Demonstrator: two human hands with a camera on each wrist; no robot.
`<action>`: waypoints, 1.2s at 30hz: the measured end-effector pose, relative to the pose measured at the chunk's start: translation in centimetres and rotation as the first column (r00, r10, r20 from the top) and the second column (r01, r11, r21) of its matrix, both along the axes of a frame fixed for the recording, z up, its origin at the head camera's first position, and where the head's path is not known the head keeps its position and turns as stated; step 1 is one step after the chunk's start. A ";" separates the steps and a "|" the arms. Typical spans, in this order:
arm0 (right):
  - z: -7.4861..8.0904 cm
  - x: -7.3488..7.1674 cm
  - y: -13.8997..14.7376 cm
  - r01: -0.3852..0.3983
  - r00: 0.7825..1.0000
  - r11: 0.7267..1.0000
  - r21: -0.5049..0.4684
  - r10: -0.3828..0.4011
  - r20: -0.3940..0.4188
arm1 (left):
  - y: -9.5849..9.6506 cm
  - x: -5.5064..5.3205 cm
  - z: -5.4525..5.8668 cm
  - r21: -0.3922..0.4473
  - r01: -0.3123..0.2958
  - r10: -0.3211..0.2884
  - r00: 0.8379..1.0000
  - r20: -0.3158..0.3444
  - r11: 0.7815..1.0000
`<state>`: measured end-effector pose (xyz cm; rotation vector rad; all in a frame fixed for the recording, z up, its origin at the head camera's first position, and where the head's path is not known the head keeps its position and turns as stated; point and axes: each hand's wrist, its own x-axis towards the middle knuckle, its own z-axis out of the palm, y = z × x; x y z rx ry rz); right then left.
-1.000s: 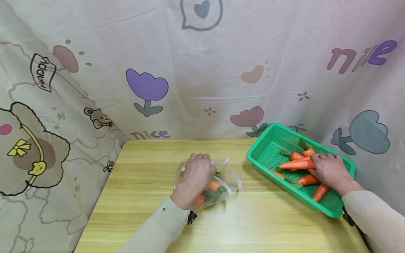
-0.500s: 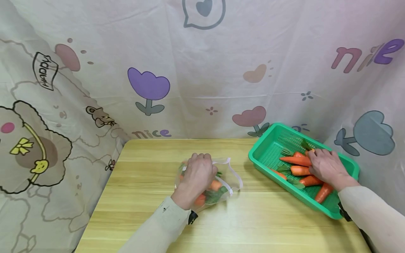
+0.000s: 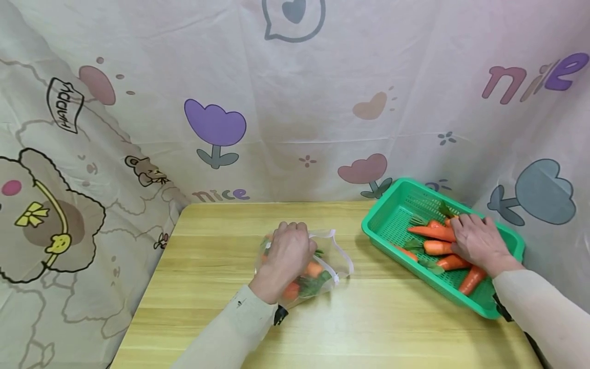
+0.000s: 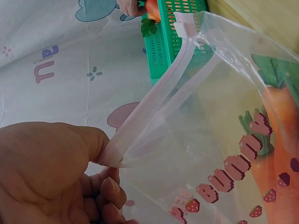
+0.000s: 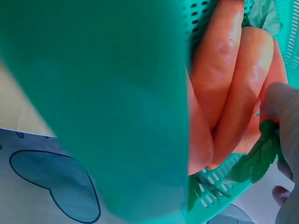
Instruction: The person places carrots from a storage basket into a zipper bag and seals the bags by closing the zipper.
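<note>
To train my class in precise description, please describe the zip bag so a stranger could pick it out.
On the table, find the green basket, then look left to the left hand. It pinches the edge of the zip bag, which has carrots inside. Unlike the basket, the bag is see-through, with pink lettering and a pale zip.

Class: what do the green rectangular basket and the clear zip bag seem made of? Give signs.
Green rectangular perforated basket: probably moulded plastic, smooth, satin; uniform slots suggest it.
Clear pink-lettered zip bag: likely thin plastic film, glossy; it creases, catches highlights, shows orange carrots through.
</note>
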<state>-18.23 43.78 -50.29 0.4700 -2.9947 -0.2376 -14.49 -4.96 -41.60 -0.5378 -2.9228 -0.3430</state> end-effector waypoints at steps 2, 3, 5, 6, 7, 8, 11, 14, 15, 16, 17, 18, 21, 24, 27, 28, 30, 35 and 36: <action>0.1 0.0 -0.1 -0.015 1.000 1.000 0.012 0.016 -0.016 | 0.0 0.0 0.0 -0.002 0.007 -0.007 1.000 -0.013 1.000; 0.1 0.0 -0.1 -0.025 0.999 1.000 0.017 0.025 -0.024 | -0.1 -0.1 0.0 -0.005 0.012 -0.012 1.000 -0.021 1.000; 0.2 0.0 -0.3 -0.039 0.998 0.999 0.023 0.040 -0.039 | -0.1 -0.1 0.0 -0.015 0.019 -0.020 0.999 -0.037 1.000; 0.3 0.0 -0.3 -0.045 0.998 0.999 0.024 0.046 -0.049 | -0.1 -0.1 0.0 -0.021 0.021 -0.022 0.999 -0.042 1.000; 0.4 0.0 -0.4 -0.050 0.997 0.998 0.026 0.052 -0.060 | -0.1 -0.2 0.0 -0.027 0.022 -0.024 0.999 -0.046 0.999; 0.4 -0.1 -0.5 -0.056 0.996 0.998 0.028 0.058 -0.068 | -0.2 -0.2 0.1 -0.032 0.022 -0.024 0.999 -0.048 0.999; 0.8 -0.2 -0.8 -0.069 0.994 0.997 0.032 0.072 -0.087 | -0.2 -0.3 0.2 -0.042 0.016 -0.017 0.999 -0.036 0.999; 1.3 -0.3 -1.2 -0.084 0.991 0.995 0.051 0.088 -0.103 | -0.3 -0.4 0.2 -0.045 0.014 -0.016 0.999 -0.039 0.999; 1.6 -0.3 -1.3 -0.090 0.989 0.994 0.057 0.095 -0.110 | -0.3 -0.5 0.2 -0.045 0.012 -0.014 0.999 -0.041 0.999; 1.8 -0.3 -1.4 -0.094 0.988 0.994 0.063 0.101 -0.118 | -0.3 -0.5 0.2 -0.045 0.011 -0.013 0.999 -0.045 0.999; 2.1 -0.3 -1.6 -0.099 0.987 0.992 0.072 0.107 -0.124 | -0.2 -0.5 0.2 -0.045 0.008 -0.010 0.999 -0.049 0.999; 2.3 -0.4 -1.7 -0.103 0.985 0.991 0.080 0.113 -0.128 | -0.2 -0.6 0.2 -0.047 0.007 -0.010 0.998 -0.057 0.999; 3.2 -0.4 -2.3 -0.110 0.983 0.990 0.093 0.122 -0.137 | -0.3 -0.6 0.3 -0.050 -0.003 -0.001 0.997 -0.071 0.999; 4.0 -0.4 -2.8 -0.105 0.983 0.990 0.092 0.117 -0.140 | -0.3 -0.6 0.4 -0.050 -0.006 0.002 0.997 -0.080 0.999; 4.8 -0.3 -3.4 -0.095 0.984 0.993 0.075 0.105 -0.146 | -0.3 -0.6 0.5 -0.039 -0.010 0.007 0.997 -0.073 0.999; 5.0 -0.3 -3.7 -0.092 0.984 0.994 0.064 0.101 -0.148 | -0.3 -0.6 0.5 -0.036 -0.009 0.007 0.997 -0.072 0.999; 5.6 -0.2 -4.2 -0.089 0.983 0.995 0.042 0.095 -0.158 | -0.3 -0.7 0.5 -0.029 -0.011 0.009 0.997 -0.073 1.000; 6.9 0.3 -6.3 -0.134 0.967 0.991 -0.006 0.129 -0.218 | -0.4 -0.8 0.5 -0.031 -0.009 0.005 0.994 -0.109 0.999; 7.1 0.4 -6.7 -0.155 0.959 0.988 -0.008 0.148 -0.240 | -0.4 -0.9 0.5 -0.034 -0.010 0.006 0.994 -0.113 0.999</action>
